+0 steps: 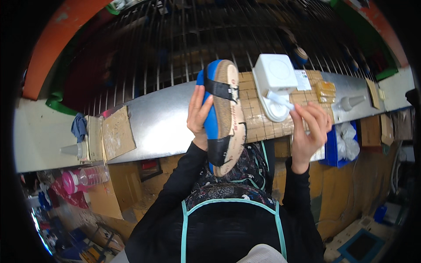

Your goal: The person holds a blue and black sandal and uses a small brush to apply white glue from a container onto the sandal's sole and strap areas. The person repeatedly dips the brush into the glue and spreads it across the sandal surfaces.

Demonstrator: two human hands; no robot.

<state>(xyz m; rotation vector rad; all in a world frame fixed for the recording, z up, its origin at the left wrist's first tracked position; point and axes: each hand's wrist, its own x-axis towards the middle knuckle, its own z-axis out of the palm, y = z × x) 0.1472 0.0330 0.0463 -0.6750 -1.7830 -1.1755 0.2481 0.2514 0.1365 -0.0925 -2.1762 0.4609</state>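
My left hand [198, 115] grips a shoe upper on a last [227, 94], holding it upright with its pale sole side turned to the right. Blue covers its outer side, with brown mesh and black bands toward the pale underside. My right hand [309, 131] pinches the end of a small white brush [280, 100]. The brush's far end lies over the open round mouth of a white glue dispenser [276, 73], just below its boxy upper part. Whatever liquid is in that mouth cannot be made out.
Taped brown cardboard [251, 101] covers part of the metal bench [158, 118]. Amber blocks [326, 92] and a grey cone nozzle [352, 103] lie at right. A cardboard flap [117, 135] stands at left. Beyond runs a roller conveyor [175, 57]; a blue bin [334, 151] sits below.
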